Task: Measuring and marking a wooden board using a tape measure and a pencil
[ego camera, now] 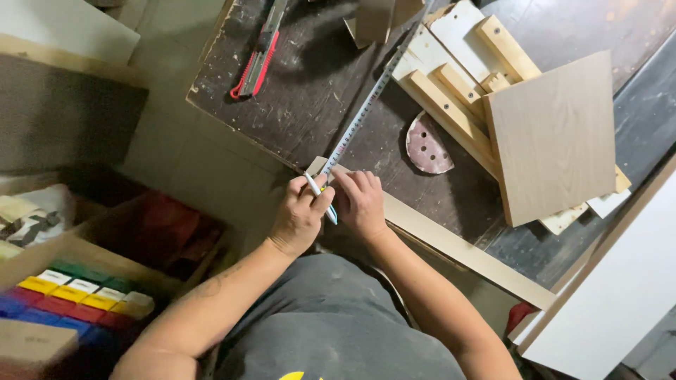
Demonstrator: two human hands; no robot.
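Pen [320, 198] gripped in the closed left hand [299, 218], tip hidden between both hands, right hand [360, 204] pressed flat on a pale wooden strip [451, 243] at the workbench [310, 91] edge, tape measure [362, 112] laid alongside, its far end cut off, sanding pad [427, 146] partly covered.

Pen [321, 196]: slim, white/teal barrel, held in left hand [299, 218], tip angled up-left twd the strip end, teal end poking out below the fingers.

Tape measure [366, 105]: pale blade w/ fine markings, stretched straight along the dark desk [310, 91], running diag. from upper right down to the hands; near end sits at the strip's end, just by the pen.

Wood strip [458, 246]: long, narrow, light beige, flat along desk's near edge, diag. from hands twd lower right. Right hand [360, 204] rests on its left end, fingers pressing down beside the tape.
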